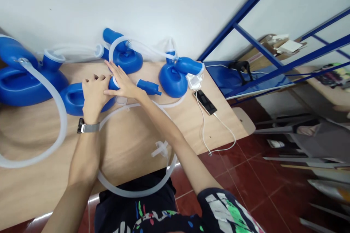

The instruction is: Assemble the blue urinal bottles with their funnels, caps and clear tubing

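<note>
Blue bottle (72, 98) on the wooden table (123, 131), beneath both hands. Left hand (94, 89): grasping the bottle from above, knuckles bent. Right hand (124, 83): fingers straight and spread, not clenched, laid over the bottle's white-rimmed neck. Blue spout (147, 87) just right of the right wrist. Clear hose (136, 192) looping past the table's near edge. Further bottles: far-left bottle (30, 89), rear bottle (129, 62), right-side bottle (172, 80). Phone (206, 102), cable (226, 126) attached, near the table's right end.

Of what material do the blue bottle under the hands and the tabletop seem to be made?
Blue bottle: probably moulded plastic, smooth, slightly glossy, with soft highlights and rounded edges. Tabletop: wood or laminate, apparently satin; its pale tan surface fits either.
</note>
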A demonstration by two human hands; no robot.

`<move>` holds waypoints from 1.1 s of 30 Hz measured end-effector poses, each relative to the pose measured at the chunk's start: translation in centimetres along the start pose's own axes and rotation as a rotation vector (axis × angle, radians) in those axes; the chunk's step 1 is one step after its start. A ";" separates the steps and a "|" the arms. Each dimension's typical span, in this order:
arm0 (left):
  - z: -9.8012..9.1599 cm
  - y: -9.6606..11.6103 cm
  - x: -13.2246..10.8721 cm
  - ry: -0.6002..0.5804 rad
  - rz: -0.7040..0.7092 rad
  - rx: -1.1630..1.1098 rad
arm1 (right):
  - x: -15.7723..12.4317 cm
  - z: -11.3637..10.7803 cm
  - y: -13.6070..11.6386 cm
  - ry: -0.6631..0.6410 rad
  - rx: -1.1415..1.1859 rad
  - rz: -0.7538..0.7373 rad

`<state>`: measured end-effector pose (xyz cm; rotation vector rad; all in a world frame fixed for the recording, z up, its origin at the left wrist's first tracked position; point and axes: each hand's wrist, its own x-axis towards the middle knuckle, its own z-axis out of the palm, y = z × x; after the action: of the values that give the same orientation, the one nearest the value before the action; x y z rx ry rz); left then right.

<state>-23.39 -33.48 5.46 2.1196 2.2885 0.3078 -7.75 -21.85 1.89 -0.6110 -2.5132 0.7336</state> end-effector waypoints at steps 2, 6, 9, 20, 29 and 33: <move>0.0 0.0 0.1 -0.004 -0.001 -0.013 | -0.1 -0.1 0.1 -0.004 -0.010 -0.042; -0.2 0.0 0.4 -0.033 0.006 0.017 | 0.0 -0.5 -0.6 -0.009 -0.005 -0.047; -0.2 -0.1 0.4 -0.043 -0.001 0.002 | 0.1 -0.7 -0.8 -0.022 0.017 0.008; -0.5 0.0 0.3 -0.065 -0.004 0.006 | -1.2 3.5 1.6 0.162 0.123 0.091; -0.9 -1.1 0.3 -0.086 0.028 -0.064 | -2.9 2.8 3.0 0.127 0.773 0.164; -0.8 -0.6 0.2 -0.050 0.007 -0.082 | -2.7 2.8 2.1 0.121 1.019 0.426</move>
<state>-24.13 -33.39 6.17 2.0729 2.2022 0.3378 -6.49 -22.73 -2.27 -0.7418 -1.5621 1.8592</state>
